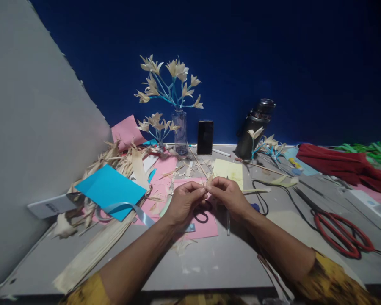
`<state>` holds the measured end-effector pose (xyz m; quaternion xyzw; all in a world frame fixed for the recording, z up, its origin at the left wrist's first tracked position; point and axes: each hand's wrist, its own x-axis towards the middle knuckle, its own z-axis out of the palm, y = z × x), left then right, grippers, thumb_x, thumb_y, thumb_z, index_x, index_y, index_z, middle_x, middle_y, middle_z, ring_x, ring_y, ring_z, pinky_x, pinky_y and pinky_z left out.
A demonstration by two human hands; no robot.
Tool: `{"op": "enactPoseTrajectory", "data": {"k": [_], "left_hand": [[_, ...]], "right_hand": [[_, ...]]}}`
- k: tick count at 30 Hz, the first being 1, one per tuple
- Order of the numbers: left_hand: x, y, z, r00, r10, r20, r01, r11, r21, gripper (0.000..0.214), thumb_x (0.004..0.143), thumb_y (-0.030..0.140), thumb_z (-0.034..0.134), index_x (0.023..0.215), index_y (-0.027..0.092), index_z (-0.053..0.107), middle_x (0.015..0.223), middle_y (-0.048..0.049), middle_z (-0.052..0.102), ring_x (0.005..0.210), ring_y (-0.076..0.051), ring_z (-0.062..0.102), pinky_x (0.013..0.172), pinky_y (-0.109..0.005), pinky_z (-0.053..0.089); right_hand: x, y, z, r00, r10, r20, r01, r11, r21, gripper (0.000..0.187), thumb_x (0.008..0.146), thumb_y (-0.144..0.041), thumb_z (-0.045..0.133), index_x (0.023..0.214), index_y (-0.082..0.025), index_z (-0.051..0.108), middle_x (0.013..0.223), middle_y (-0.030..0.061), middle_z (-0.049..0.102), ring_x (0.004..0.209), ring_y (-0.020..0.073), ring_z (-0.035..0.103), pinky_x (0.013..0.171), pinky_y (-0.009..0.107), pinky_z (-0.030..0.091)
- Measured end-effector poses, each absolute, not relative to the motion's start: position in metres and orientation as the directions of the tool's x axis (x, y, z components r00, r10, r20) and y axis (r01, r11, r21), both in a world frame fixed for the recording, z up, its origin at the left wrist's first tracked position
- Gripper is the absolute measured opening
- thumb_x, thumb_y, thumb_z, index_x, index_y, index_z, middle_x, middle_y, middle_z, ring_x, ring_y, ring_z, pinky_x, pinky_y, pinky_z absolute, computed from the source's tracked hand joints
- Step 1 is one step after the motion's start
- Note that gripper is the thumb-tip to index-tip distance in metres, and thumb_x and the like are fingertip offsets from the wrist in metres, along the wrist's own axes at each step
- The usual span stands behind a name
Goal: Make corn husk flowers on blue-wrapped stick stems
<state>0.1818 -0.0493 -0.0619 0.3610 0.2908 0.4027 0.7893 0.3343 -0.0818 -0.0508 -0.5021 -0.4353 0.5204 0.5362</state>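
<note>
My left hand [186,202] and my right hand [230,198] meet over a pink sheet [206,231], fingertips pinched together. Between them shows the tip of a small pale piece of dried husk [211,179]; the fingers hide most of it. Just below the hands, black scissor handles [201,217] lie on the pink paper. A thin silver rod [228,224] rests under my right hand. Behind the hands is a yellow paper [233,171]. Finished-looking husk flowers on blue stems [169,91] stand in a clear glass bottle [180,133] at the back.
Large red-handled scissors [343,233] and a black cable [292,195] lie to the right. A phone [205,137] and a dark flask [254,131] stand by the blue wall. Leftward are a blue sheet [109,190], a husk pile [104,159] and a long husk strip [92,254].
</note>
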Motion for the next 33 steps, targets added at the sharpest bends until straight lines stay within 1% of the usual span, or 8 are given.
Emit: {"op": "enactPoseTrajectory", "data": {"k": [5, 8, 11, 15, 20, 26, 29, 33], "left_hand": [[0.181, -0.048, -0.063, 0.491, 0.861, -0.137, -0.437, 0.379, 0.816, 0.02, 0.071, 0.023, 0.083, 0.072, 0.014, 0.066, 0.062, -0.0001, 0.062, 0.054, -0.013, 0.059, 0.058, -0.029, 0.052], [0.178, -0.046, -0.061, 0.424, 0.889, -0.174, -0.427, 0.366, 0.827, 0.018, 0.07, 0.021, 0.083, 0.074, 0.013, 0.068, 0.068, -0.0009, 0.064, 0.058, -0.009, 0.058, 0.057, -0.021, 0.049], [0.175, -0.045, -0.057, 0.425, 0.882, -0.205, -0.436, 0.398, 0.807, 0.018, 0.07, 0.02, 0.084, 0.074, 0.012, 0.068, 0.075, -0.0037, 0.068, 0.064, -0.01, 0.062, 0.061, -0.019, 0.05], [0.174, -0.048, -0.051, 0.519, 0.83, -0.202, -0.435, 0.46, 0.774, 0.022, 0.07, 0.025, 0.084, 0.073, 0.013, 0.066, 0.077, -0.006, 0.07, 0.062, -0.015, 0.066, 0.065, -0.03, 0.055], [0.177, -0.055, -0.051, 0.54, 0.821, -0.188, -0.421, 0.456, 0.784, 0.024, 0.072, 0.027, 0.084, 0.075, 0.014, 0.063, 0.077, -0.0067, 0.072, 0.062, -0.018, 0.068, 0.068, -0.037, 0.057], [0.179, -0.056, -0.056, 0.461, 0.875, -0.148, -0.431, 0.367, 0.825, 0.022, 0.072, 0.026, 0.083, 0.074, 0.014, 0.066, 0.064, -0.0025, 0.066, 0.054, -0.014, 0.061, 0.058, -0.031, 0.054], [0.179, -0.054, -0.056, 0.411, 0.9, -0.147, -0.429, 0.333, 0.84, 0.019, 0.07, 0.024, 0.083, 0.071, 0.013, 0.067, 0.064, -0.0028, 0.066, 0.054, -0.011, 0.058, 0.053, -0.024, 0.049], [0.179, -0.052, -0.057, 0.408, 0.9, -0.153, -0.408, 0.33, 0.851, 0.019, 0.07, 0.025, 0.083, 0.071, 0.013, 0.068, 0.064, -0.0029, 0.066, 0.054, -0.011, 0.058, 0.053, -0.025, 0.05]], "right_hand": [[0.336, -0.081, -0.054, 0.134, 0.991, 0.007, -0.09, 0.019, -0.996, 0.031, 0.076, -0.045, 0.077, 0.073, -0.018, 0.062, 0.06, -0.0041, 0.057, 0.046, 0.0085, 0.041, 0.044, 0.023, 0.029], [0.341, -0.081, -0.055, 0.211, 0.925, 0.317, 0.237, 0.266, -0.934, 0.015, 0.084, -0.032, 0.069, 0.078, -0.019, 0.067, 0.076, 0.0017, 0.067, 0.061, 0.0137, 0.055, 0.055, 0.026, 0.041], [0.349, -0.082, -0.055, 0.047, 0.734, 0.677, 0.672, 0.479, -0.565, 0.012, 0.09, -0.019, 0.06, 0.087, -0.02, 0.072, 0.084, 0.005, 0.069, 0.076, 0.0173, 0.061, 0.066, 0.028, 0.044], [0.355, -0.084, -0.053, -0.208, 0.551, 0.808, 0.887, 0.455, -0.082, 0.018, 0.092, -0.012, 0.059, 0.088, -0.021, 0.073, 0.082, 0.0046, 0.07, 0.076, 0.0174, 0.057, 0.066, 0.029, 0.039], [0.35, -0.086, -0.049, -0.291, 0.519, 0.804, 0.919, 0.385, 0.084, 0.015, 0.092, -0.014, 0.061, 0.084, -0.021, 0.073, 0.079, 0.0033, 0.07, 0.072, 0.0181, 0.049, 0.063, 0.031, 0.034], [0.348, -0.086, -0.052, -0.21, 0.577, 0.789, 0.904, 0.423, -0.069, 0.014, 0.092, -0.016, 0.06, 0.087, -0.021, 0.071, 0.08, 0.0047, 0.07, 0.075, 0.0191, 0.053, 0.066, 0.031, 0.037], [0.352, -0.08, -0.053, 0.081, 0.725, 0.684, 0.771, 0.389, -0.504, 0.009, 0.089, -0.018, 0.061, 0.086, -0.019, 0.07, 0.081, 0.0047, 0.07, 0.069, 0.0171, 0.057, 0.067, 0.031, 0.043], [0.355, -0.075, -0.05, 0.23, 0.937, 0.263, 0.32, 0.182, -0.93, 0.017, 0.083, -0.034, 0.069, 0.078, -0.018, 0.068, 0.07, 0.0014, 0.066, 0.061, 0.0147, 0.056, 0.058, 0.028, 0.044]]}}
